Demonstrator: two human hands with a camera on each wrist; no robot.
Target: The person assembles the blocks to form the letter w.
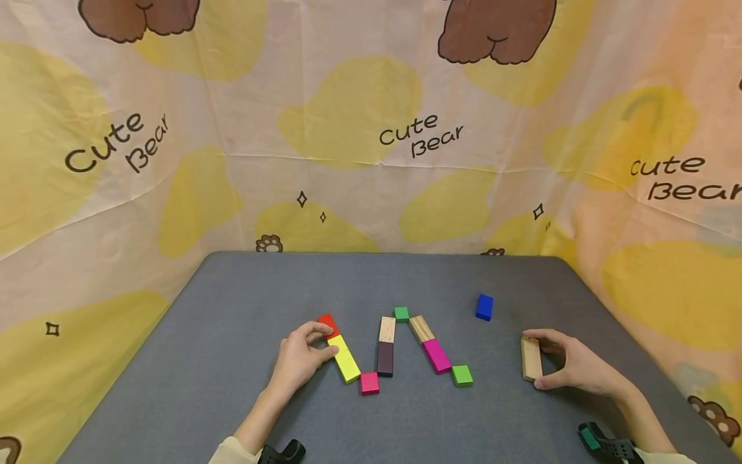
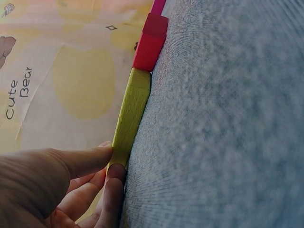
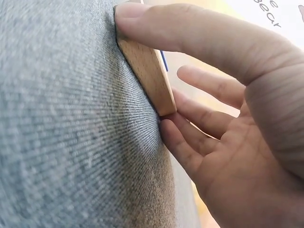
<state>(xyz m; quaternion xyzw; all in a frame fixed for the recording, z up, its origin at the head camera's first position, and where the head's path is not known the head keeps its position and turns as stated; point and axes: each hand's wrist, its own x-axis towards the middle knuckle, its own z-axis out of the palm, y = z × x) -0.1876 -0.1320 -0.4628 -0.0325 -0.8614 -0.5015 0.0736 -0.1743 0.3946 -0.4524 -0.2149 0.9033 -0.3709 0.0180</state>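
In the head view my left hand (image 1: 297,357) is at the left end of a zigzag row of blocks. Its index fingertip lies on a red block (image 1: 326,320), and the thumb is at the upper end of a yellow block (image 1: 346,362) joined end to end with it. The left wrist view shows the thumb against the yellow block (image 2: 131,114); fingers hide the red one. Over at the right, my right hand (image 1: 585,366) grips a plain wooden block (image 1: 531,361) lengthwise, index finger at its far end, thumb (image 3: 135,19) at its near end.
The row continues with a pink block (image 1: 369,384), a dark purple block (image 1: 385,359), a wooden block (image 1: 387,329), green blocks (image 1: 401,314), another wooden block (image 1: 422,328) and a magenta block (image 1: 437,356). A blue block (image 1: 484,307) lies apart on the grey table (image 1: 278,283).
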